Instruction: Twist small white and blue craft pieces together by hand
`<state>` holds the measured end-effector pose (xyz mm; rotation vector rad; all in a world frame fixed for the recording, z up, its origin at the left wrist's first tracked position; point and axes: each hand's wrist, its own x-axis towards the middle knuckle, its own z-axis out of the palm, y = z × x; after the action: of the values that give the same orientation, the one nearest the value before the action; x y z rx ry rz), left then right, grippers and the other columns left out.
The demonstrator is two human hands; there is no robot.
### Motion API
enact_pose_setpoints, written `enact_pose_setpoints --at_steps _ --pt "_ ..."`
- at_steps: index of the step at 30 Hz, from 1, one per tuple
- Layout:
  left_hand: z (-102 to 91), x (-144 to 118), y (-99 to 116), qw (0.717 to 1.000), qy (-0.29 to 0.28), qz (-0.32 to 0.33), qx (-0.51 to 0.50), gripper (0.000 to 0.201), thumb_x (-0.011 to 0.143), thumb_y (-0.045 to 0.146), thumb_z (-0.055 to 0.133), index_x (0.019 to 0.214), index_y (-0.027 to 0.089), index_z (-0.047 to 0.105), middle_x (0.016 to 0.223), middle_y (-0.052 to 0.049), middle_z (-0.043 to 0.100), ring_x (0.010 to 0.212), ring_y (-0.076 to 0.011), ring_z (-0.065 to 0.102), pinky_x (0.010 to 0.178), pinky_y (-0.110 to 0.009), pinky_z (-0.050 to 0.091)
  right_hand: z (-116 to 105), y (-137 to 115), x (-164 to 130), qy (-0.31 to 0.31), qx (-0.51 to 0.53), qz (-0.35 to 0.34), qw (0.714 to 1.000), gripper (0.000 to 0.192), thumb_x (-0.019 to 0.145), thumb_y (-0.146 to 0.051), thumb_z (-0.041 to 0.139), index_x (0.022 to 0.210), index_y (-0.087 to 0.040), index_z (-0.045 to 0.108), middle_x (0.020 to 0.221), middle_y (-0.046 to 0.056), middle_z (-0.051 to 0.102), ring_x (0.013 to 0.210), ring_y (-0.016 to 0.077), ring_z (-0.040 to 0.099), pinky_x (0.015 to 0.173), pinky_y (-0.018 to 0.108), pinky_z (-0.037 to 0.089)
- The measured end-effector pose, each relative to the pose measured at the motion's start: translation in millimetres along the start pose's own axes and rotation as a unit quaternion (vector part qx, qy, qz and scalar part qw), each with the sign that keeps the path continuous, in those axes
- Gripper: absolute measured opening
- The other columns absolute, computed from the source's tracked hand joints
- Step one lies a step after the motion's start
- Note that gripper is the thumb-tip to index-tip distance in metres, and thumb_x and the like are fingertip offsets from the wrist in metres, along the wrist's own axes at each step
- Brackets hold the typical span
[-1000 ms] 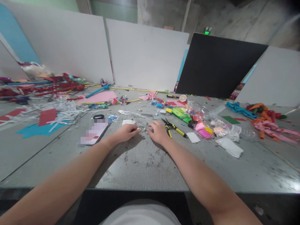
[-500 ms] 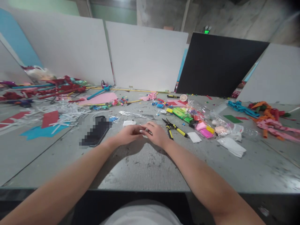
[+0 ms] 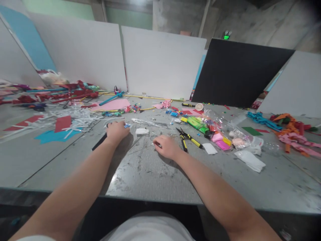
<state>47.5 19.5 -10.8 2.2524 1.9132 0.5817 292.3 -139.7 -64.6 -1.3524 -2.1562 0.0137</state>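
My left hand (image 3: 116,130) lies curled over a black phone (image 3: 98,144) on the grey table (image 3: 150,174); only the phone's near edge shows past my wrist. My right hand (image 3: 166,146) rests on the table to the right, its fingertips pinching a small white piece (image 3: 153,144). A white lump (image 3: 142,131) sits between the two hands. Yellow-handled cutters (image 3: 187,138) lie just right of my right hand.
Packs of coloured clay (image 3: 217,138) and clear bags lie to the right, with white sheets (image 3: 249,160) nearer. Red, white and blue paper scraps (image 3: 62,122) cover the left. White boards (image 3: 160,62) and a black board (image 3: 238,72) stand at the back.
My left hand left the right hand and moved left onto the phone. The right hand stayed put, still pinching the small piece. The view shifted slightly.
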Motion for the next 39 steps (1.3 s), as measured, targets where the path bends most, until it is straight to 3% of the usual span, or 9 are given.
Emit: enact_pose_setpoints --at_steps 5,11,17,22,27,30,32,39 --pt "3.5 -4.5 3.9 0.997 0.028 0.0 0.067 0.052 0.105 0.043 0.07 0.15 0.019 0.06 0.152 -0.015 0.061 0.137 -0.0344 0.062 0.115 -0.062 0.054 -0.6 -0.2 0.7 -0.019 -0.011 0.002 1.0 0.017 0.107 -0.032 0.07 0.11 -0.015 0.073 0.111 0.005 0.075 0.106 0.0212 0.074 0.097 0.043 0.063" --pt "18.2 -10.9 16.9 0.99 -0.043 0.071 0.115 0.045 0.103 0.043 0.072 0.14 0.018 0.066 0.149 -0.014 0.064 0.137 -0.0334 0.062 0.116 -0.061 0.053 0.8 -0.7 0.3 -0.033 -0.008 -0.004 0.999 0.019 0.107 -0.034 0.07 0.109 -0.016 0.073 0.11 0.005 0.075 0.105 0.0211 0.073 0.096 0.043 0.063" --pt "25.5 -9.6 16.6 0.988 -0.052 0.081 0.123 0.041 0.104 0.042 0.071 0.136 0.017 0.068 0.143 -0.013 0.067 0.131 -0.0311 0.066 0.112 -0.058 0.056 5.5 4.0 0.4 -0.041 0.001 -0.004 0.999 0.019 0.107 -0.035 0.07 0.109 -0.016 0.073 0.109 0.005 0.075 0.103 0.0206 0.073 0.095 0.042 0.063" --pt "30.5 -5.2 15.0 0.994 -0.015 0.073 0.085 0.04 0.104 0.041 0.072 0.135 0.016 0.068 0.138 -0.013 0.069 0.124 -0.0294 0.069 0.107 -0.054 0.06 7.1 6.8 -0.8 -0.044 0.012 -0.007 0.999 0.02 0.107 -0.035 0.071 0.109 -0.015 0.073 0.109 0.005 0.075 0.102 0.0205 0.074 0.095 0.042 0.063" --pt "24.8 -7.8 17.6 0.989 0.085 0.122 -0.004 0.04 0.104 0.04 0.072 0.136 0.016 0.068 0.143 -0.014 0.067 0.13 -0.0308 0.066 0.111 -0.057 0.057 9.1 8.6 -1.7 -0.036 0.02 -0.007 0.999 0.021 0.107 -0.037 0.071 0.107 -0.016 0.073 0.107 0.005 0.075 0.1 0.0199 0.073 0.093 0.041 0.063" --pt "23.2 -16.9 24.5 0.967 0.136 0.199 -0.077 0.039 0.104 0.039 0.072 0.135 0.017 0.068 0.144 -0.013 0.067 0.134 -0.0315 0.064 0.114 -0.059 0.055 10.1 9.4 -1.0 -0.015 0.03 -0.003 0.999 0.022 0.107 -0.037 0.071 0.106 -0.016 0.073 0.106 0.005 0.075 0.099 0.0198 0.073 0.094 0.041 0.063" --pt "25.6 -26.5 30.5 0.945 0.141 0.265 -0.127 0.035 0.104 0.039 0.072 0.131 0.016 0.07 0.139 -0.012 0.069 0.131 -0.0302 0.066 0.113 -0.057 0.056 9.4 9.0 -0.5 0.011 0.042 0.005 0.999 0.022 0.107 -0.038 0.07 0.107 -0.016 0.073 0.105 0.004 0.074 0.099 0.02 0.073 0.094 0.042 0.062" --pt "35.9 -55.2 48.9 0.852 0.051 0.45 -0.264 0.026 0.108 0.037 0.067 0.123 0.017 0.073 0.128 -0.01 0.075 0.117 -0.0246 0.072 0.106 -0.05 0.062 5.1 4.4 -1.1 0.133 0.103 0.052 0.984 0.033 0.109 -0.04 0.06 0.136 -0.02 0.062 0.11 0.009 0.075 0.098 0.0225 0.071 0.088 0.038 0.059"
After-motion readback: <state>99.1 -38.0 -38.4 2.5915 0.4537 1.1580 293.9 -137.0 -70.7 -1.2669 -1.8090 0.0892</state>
